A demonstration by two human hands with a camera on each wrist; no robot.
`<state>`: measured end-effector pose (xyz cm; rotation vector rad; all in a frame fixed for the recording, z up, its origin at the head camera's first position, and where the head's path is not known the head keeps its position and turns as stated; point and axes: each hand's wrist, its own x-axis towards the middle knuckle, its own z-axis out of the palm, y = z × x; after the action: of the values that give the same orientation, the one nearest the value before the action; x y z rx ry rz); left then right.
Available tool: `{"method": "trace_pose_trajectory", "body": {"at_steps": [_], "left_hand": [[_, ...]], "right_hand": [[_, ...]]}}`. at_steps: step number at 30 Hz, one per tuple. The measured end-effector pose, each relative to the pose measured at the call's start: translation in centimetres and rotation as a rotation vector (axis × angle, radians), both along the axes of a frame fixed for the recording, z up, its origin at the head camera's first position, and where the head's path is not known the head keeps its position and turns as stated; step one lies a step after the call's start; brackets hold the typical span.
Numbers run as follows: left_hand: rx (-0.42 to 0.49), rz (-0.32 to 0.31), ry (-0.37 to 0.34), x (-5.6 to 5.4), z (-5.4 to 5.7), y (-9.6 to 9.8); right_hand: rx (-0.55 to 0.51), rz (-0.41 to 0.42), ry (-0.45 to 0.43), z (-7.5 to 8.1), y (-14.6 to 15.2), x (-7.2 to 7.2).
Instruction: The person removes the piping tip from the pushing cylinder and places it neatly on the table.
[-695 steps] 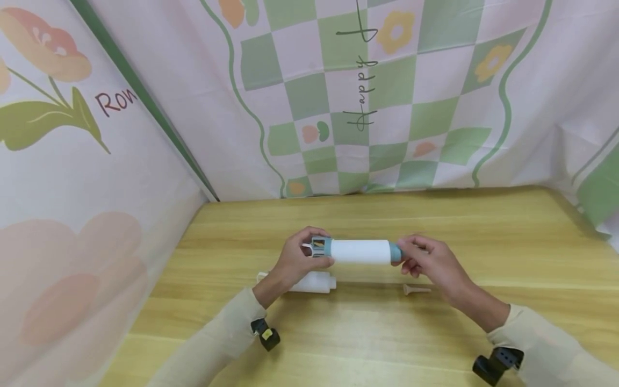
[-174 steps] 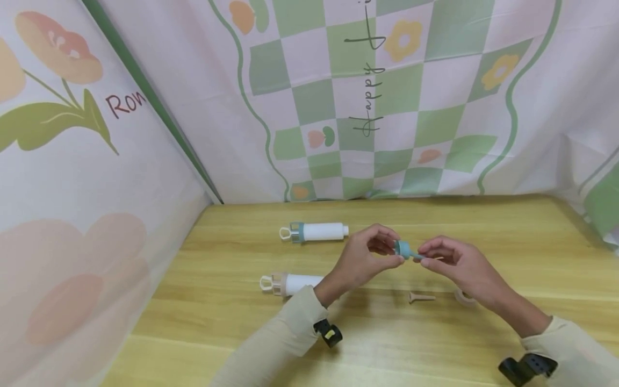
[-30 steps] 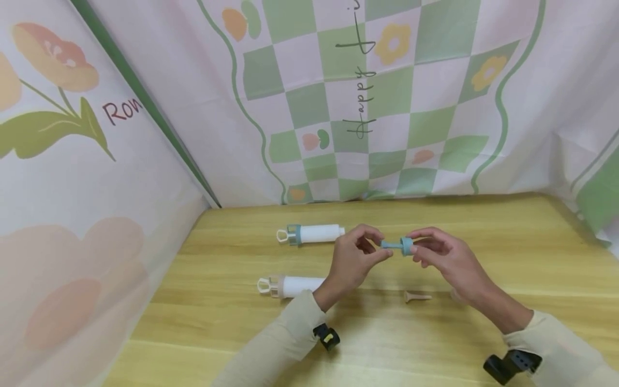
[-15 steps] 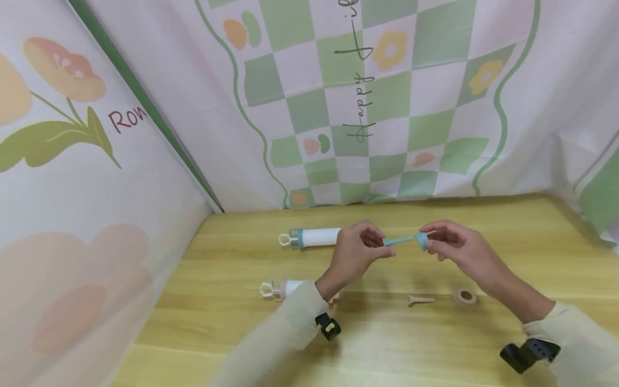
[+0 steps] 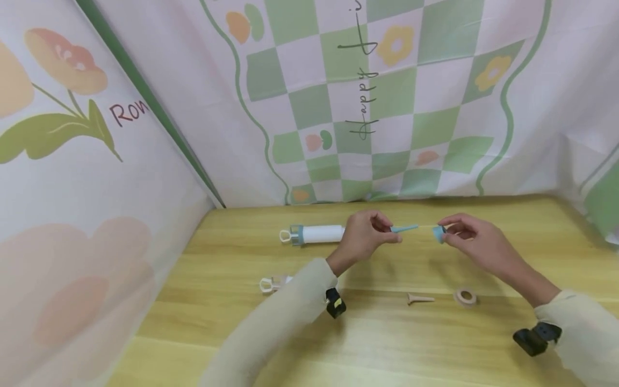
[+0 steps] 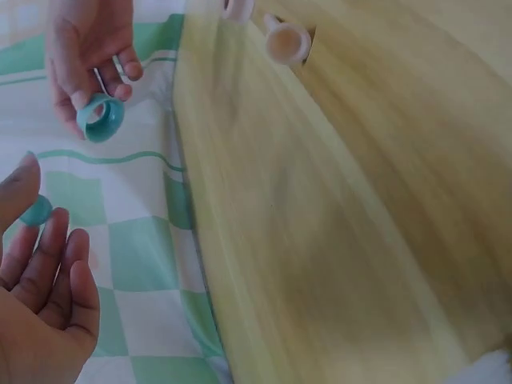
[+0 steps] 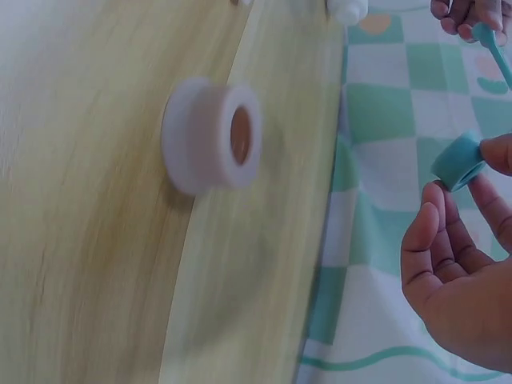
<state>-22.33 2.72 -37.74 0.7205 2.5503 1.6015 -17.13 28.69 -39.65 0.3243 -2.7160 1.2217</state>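
My left hand (image 5: 362, 234) pinches the flared end of a slim blue tapered nozzle (image 5: 404, 228), whose narrow tip points right. Facing it, my right hand (image 5: 476, 239) holds a blue ring cap (image 5: 439, 234) between thumb and fingers. A gap separates nozzle and cap, both above the table. The right wrist view shows the cap (image 7: 458, 160) as a short hollow ring. In the left wrist view, the nozzle's round base (image 6: 36, 210) shows between thumb and fingers. Behind my left hand lies a white tube (image 5: 323, 234) with a blue slotted collar and loop handle; its right end is hidden.
A beige nozzle (image 5: 419, 299) and a beige ring cap (image 5: 466, 296) lie on the wooden table (image 5: 396, 349) in front of the hands. My left sleeve mostly covers a second tube with a beige collar (image 5: 278, 282). A patterned curtain (image 5: 391, 123) hangs along the table's back edge.
One second ago the nozzle and cap were together; my hands have drawn them apart. Much earlier, both hands held the blue-collared tube with the cap on its end.
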Motion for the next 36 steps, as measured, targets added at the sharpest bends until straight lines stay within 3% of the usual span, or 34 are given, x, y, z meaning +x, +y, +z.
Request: {"method": "trace_pose_trajectory", "body": {"at_steps": [10, 16, 22, 28, 36], "left_hand": [[-0.064, -0.048, 0.05, -2.8, 0.5, 1.6], [-0.044, -0.025, 0.009, -3.7, -0.8, 2.3], [-0.191, -0.027, 0.011, -4.8, -2.0, 3.9], [-0.242, -0.035, 0.007, -5.1, -3.0, 5.0], [-0.362, -0.014, 0.038, -5.1, -4.2, 5.8]], "right_hand": [[0.103, -0.01, 0.013, -0.8, 1.1, -1.5], [0.145, 0.012, 0.012, -0.8, 1.5, -2.5], [0.16, -0.003, 0.002, -1.5, 2.1, -3.0], [0.17, -0.002, -0.097, -2.2, 2.0, -3.8], [0.209, 0.007, -0.144, -2.8, 2.3, -4.6]]}}
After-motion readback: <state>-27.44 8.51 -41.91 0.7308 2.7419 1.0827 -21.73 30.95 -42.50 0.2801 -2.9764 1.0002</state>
